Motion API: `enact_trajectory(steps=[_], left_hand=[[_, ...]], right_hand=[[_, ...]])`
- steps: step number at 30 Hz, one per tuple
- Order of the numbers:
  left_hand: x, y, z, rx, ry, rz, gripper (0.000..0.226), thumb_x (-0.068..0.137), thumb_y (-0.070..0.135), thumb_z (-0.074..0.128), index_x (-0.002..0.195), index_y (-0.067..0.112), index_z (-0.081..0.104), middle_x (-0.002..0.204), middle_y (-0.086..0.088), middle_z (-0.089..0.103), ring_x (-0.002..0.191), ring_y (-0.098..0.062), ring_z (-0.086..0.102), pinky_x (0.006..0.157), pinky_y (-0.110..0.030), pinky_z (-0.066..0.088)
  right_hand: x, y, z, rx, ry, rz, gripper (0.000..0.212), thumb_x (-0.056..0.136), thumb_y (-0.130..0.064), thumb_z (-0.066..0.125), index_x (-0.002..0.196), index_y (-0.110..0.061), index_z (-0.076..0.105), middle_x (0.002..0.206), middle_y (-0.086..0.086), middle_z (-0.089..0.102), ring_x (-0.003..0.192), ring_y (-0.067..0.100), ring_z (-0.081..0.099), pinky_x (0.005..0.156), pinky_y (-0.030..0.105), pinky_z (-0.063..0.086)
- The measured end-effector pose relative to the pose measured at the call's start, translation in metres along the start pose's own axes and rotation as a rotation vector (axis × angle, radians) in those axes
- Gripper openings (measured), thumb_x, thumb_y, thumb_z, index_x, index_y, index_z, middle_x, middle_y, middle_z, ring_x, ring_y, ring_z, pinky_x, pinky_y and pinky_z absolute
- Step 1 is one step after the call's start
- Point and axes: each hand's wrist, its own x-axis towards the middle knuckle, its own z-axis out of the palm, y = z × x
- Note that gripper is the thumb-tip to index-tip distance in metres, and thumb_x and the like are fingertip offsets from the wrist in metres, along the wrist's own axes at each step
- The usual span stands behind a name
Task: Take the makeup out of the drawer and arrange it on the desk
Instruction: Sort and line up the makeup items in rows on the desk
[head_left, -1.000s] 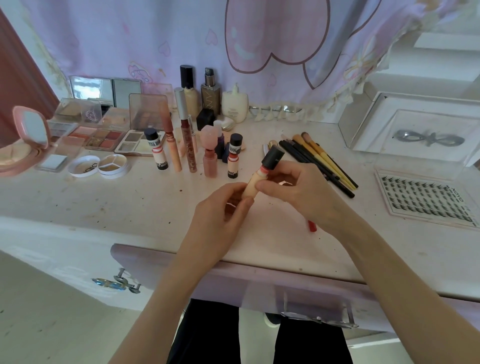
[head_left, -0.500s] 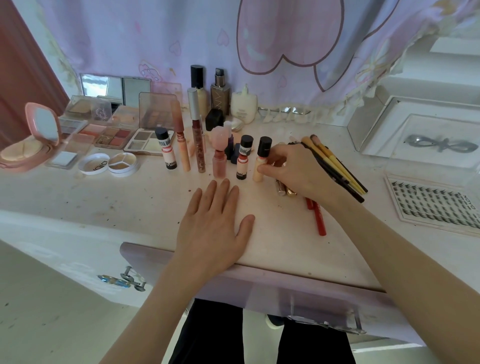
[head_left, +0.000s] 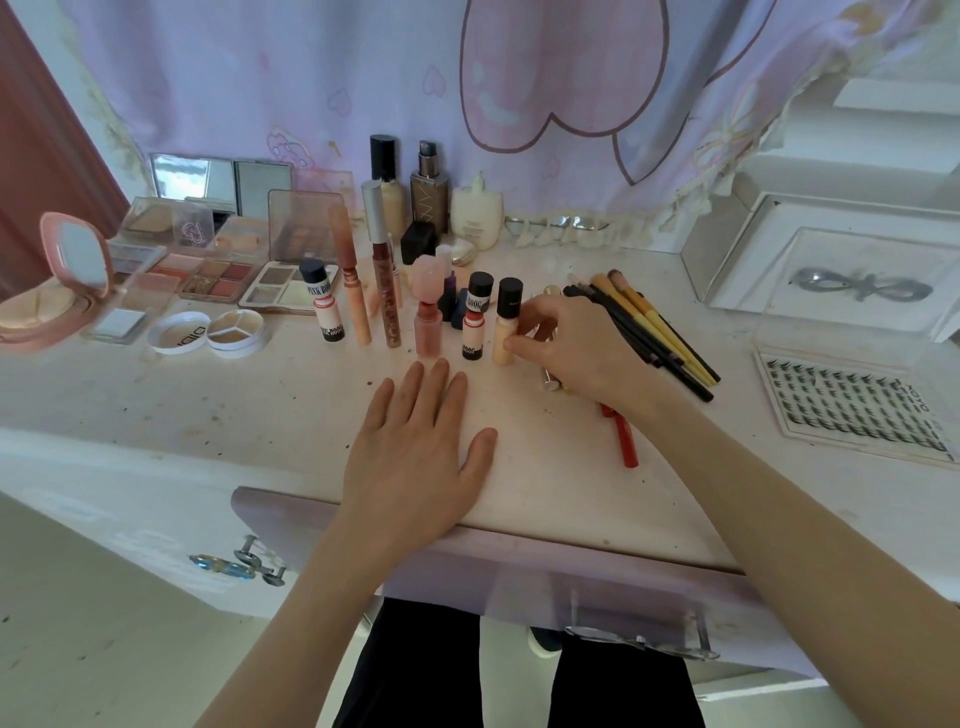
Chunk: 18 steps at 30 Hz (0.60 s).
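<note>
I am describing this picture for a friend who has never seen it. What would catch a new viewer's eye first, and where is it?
First come the two hands at the centre: the left hand lies flat on the white desk, and the right hand pinches a small beige bottle with a black cap at the right end of a row of upright bottles. To its right lies a bundle of makeup brushes; open palettes fill the left side.

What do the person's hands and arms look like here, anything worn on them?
Both forearms are bare: no sleeves in view. The left hand and right hand show no gloves, rings, watch or bracelets. Nails are hard to make out.
</note>
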Motion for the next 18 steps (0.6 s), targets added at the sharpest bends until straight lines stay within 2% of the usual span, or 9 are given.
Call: enact_trajectory(steps=[2, 3, 6, 10, 14, 18], left_hand=[[0.001, 0.0, -0.001, -0.019, -0.016, 0.004, 0.067, 0.091, 0.053, 0.009, 0.148, 0.02, 0.006, 0.158, -0.002, 0.001, 0.144, -0.018, -0.003, 0.115, -0.035, -0.005], [0.002, 0.0, -0.002, -0.042, -0.025, 0.009, 0.065, 0.091, 0.052, 0.011, 0.148, 0.021, 0.009, 0.157, -0.002, 0.002, 0.144, -0.018, -0.002, 0.115, -0.036, -0.005], [0.001, 0.006, -0.005, -0.157, 0.012, 0.034, 0.055, 0.095, 0.042, 0.026, 0.145, 0.02, 0.025, 0.156, -0.002, 0.016, 0.144, -0.018, 0.008, 0.116, -0.035, 0.001], [0.002, 0.022, -0.007, -0.24, 0.089, 0.081, 0.04, 0.095, 0.027, 0.04, 0.133, 0.016, 0.047, 0.145, -0.003, 0.04, 0.137, -0.02, 0.03, 0.115, -0.036, 0.016], [0.011, 0.03, -0.008, -0.267, 0.146, 0.091, 0.031, 0.09, 0.017, 0.052, 0.118, 0.009, 0.06, 0.125, -0.011, 0.056, 0.118, -0.028, 0.05, 0.101, -0.04, 0.036], [0.015, 0.03, -0.008, -0.26, 0.163, 0.067, 0.031, 0.089, 0.017, 0.05, 0.118, 0.012, 0.061, 0.121, -0.007, 0.056, 0.114, -0.025, 0.049, 0.098, -0.038, 0.035]], right_hand=[[-0.002, 0.004, -0.005, -0.058, 0.036, -0.026, 0.029, 0.083, -0.024, 0.065, 0.112, -0.017, 0.061, 0.101, -0.007, 0.058, 0.081, 0.004, 0.052, 0.062, 0.005, 0.039], [-0.005, 0.006, -0.009, -0.069, 0.068, -0.031, 0.032, 0.084, -0.024, 0.065, 0.114, -0.016, 0.06, 0.101, -0.009, 0.058, 0.083, 0.002, 0.052, 0.067, 0.005, 0.037], [-0.013, 0.019, -0.026, -0.098, 0.181, -0.01, 0.024, 0.087, -0.023, 0.061, 0.109, -0.015, 0.063, 0.093, -0.01, 0.054, 0.076, 0.0, 0.05, 0.069, 0.005, 0.034], [-0.017, 0.046, -0.056, -0.22, 0.265, 0.149, 0.022, 0.091, -0.02, 0.056, 0.109, -0.011, 0.063, 0.106, 0.004, 0.061, 0.086, 0.01, 0.05, 0.076, 0.014, 0.033], [-0.01, 0.065, -0.075, -0.292, 0.222, 0.312, 0.029, 0.092, -0.023, 0.055, 0.116, -0.007, 0.06, 0.113, 0.01, 0.062, 0.1, 0.021, 0.056, 0.079, 0.023, 0.038], [-0.002, 0.071, -0.079, -0.32, 0.134, 0.374, 0.038, 0.091, -0.025, 0.056, 0.123, -0.005, 0.055, 0.12, 0.012, 0.059, 0.108, 0.025, 0.054, 0.083, 0.026, 0.039]])
